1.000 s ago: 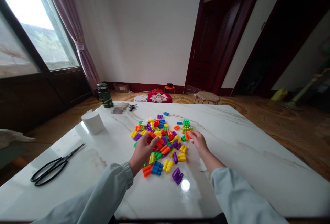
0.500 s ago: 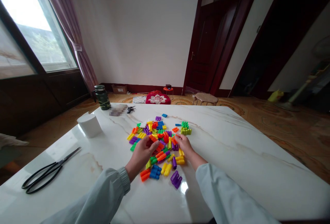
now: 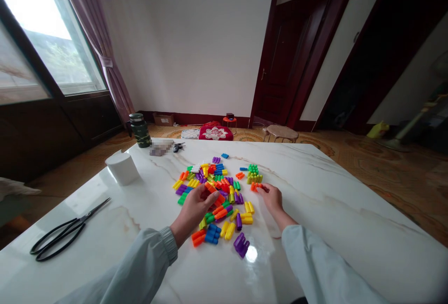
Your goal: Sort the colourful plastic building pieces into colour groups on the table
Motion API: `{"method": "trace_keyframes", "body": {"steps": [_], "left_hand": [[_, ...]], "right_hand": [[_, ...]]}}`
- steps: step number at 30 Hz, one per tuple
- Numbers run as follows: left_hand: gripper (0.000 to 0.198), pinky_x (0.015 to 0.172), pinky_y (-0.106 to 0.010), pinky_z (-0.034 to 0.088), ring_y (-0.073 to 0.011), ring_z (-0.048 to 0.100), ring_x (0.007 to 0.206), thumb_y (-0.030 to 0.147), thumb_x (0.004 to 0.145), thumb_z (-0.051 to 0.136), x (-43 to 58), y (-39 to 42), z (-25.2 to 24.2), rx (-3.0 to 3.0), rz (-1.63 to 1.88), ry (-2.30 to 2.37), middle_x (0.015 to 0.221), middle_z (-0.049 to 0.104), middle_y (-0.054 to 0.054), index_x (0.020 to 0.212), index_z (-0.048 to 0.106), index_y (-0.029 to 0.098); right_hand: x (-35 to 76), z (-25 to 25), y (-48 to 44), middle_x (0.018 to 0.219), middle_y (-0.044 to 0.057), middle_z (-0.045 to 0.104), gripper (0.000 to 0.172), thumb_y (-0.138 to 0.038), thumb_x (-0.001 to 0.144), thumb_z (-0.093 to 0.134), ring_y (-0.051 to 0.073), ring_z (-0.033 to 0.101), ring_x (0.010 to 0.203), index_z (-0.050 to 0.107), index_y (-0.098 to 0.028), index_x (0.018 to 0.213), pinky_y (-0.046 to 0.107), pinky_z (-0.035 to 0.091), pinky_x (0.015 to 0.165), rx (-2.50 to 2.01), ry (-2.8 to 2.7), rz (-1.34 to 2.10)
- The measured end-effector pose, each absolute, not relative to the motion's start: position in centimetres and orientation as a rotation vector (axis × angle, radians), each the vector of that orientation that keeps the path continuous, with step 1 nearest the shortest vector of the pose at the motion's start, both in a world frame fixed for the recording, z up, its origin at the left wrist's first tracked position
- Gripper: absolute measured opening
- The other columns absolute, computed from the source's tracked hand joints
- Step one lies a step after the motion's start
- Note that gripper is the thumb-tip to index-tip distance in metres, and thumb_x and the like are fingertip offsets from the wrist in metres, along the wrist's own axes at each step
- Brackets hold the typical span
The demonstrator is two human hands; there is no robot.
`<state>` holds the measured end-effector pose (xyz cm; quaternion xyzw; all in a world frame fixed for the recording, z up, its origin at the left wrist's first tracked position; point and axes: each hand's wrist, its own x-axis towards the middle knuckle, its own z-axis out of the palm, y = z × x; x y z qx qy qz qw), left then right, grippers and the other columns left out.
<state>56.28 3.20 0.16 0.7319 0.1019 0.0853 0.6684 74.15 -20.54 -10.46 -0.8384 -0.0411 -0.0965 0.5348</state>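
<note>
A heap of small plastic building pieces [image 3: 219, 192] in orange, yellow, green, blue and purple lies on the white marble table [image 3: 329, 210]. My left hand [image 3: 196, 208] rests in the heap with its fingers pinched on an orange piece [image 3: 211, 187]. My right hand [image 3: 272, 197] is at the heap's right edge, fingertips closed on a small orange piece [image 3: 255, 186]. Just beyond it stands a joined green and yellow block [image 3: 254, 174].
Black scissors [image 3: 63, 231] lie at the table's left. A white roll [image 3: 122, 168], a dark camouflage flask [image 3: 140, 130] and keys [image 3: 178, 146] sit near the far left edge. Behind the table are a red cushion [image 3: 214, 132], a low stool [image 3: 281, 132] and dark doors.
My right hand went into the middle of the heap, then drew back right with a small orange piece. My left hand stayed in the heap.
</note>
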Motion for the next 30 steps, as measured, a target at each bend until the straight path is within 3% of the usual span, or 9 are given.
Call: {"method": "trace_keyframes", "body": {"steps": [6,19,23,27,30], "left_hand": [[0.049,0.057,-0.029,0.054,-0.0181,0.066,0.062,0.06,0.065,0.074,56.4,3.2,0.1,1.618,0.181,0.246,0.07,0.068,-0.004,0.076,0.054,0.017],[0.046,0.051,-0.024,0.05,-0.0132,0.06,0.057,0.058,0.068,0.072,56.7,2.9,-0.2,1.657,0.221,0.227,0.063,0.058,0.002,0.072,0.051,0.018],[0.044,0.048,-0.023,0.048,-0.0115,0.056,0.053,0.055,0.068,0.073,57.0,2.9,-0.5,1.663,0.243,0.228,0.058,0.053,0.004,0.068,0.048,0.018],[0.036,0.052,-0.025,0.05,-0.0141,0.059,0.055,0.045,0.065,0.076,57.4,2.9,-1.1,1.679,0.232,0.222,0.058,0.055,0.004,0.069,0.053,0.018],[0.028,0.055,-0.026,0.049,-0.016,0.061,0.06,0.036,0.063,0.077,57.7,3.1,-1.6,1.729,0.257,0.191,0.06,0.059,0.002,0.07,0.059,0.017]], "right_hand": [[75.0,-11.2,-19.8,0.081,0.006,0.074,0.023,-0.037,0.068,0.062,0.023,0.066,0.074,0.071,-0.022,0.083,0.035,0.05,0.073,-2.119,-0.165,-0.294],[75.5,-11.1,-19.6,0.093,0.008,0.074,0.025,-0.03,0.071,0.061,0.026,0.066,0.086,0.073,-0.022,0.091,0.038,0.05,0.082,-2.173,-0.168,-0.334],[74.7,-10.8,-19.8,0.096,0.01,0.07,0.033,-0.033,0.07,0.062,0.021,0.063,0.074,0.071,-0.018,0.097,0.036,0.051,0.076,-2.118,-0.169,-0.418],[72.1,-9.1,-18.6,0.099,0.01,0.067,0.036,-0.042,0.078,0.055,0.018,0.059,0.066,0.068,-0.017,0.101,0.034,0.049,0.07,-2.081,-0.168,-0.546],[69.2,-6.6,-16.3,0.096,0.008,0.068,0.035,-0.046,0.083,0.053,0.017,0.06,0.068,0.068,-0.018,0.098,0.032,0.05,0.069,-1.942,-0.374,-0.344]]}}
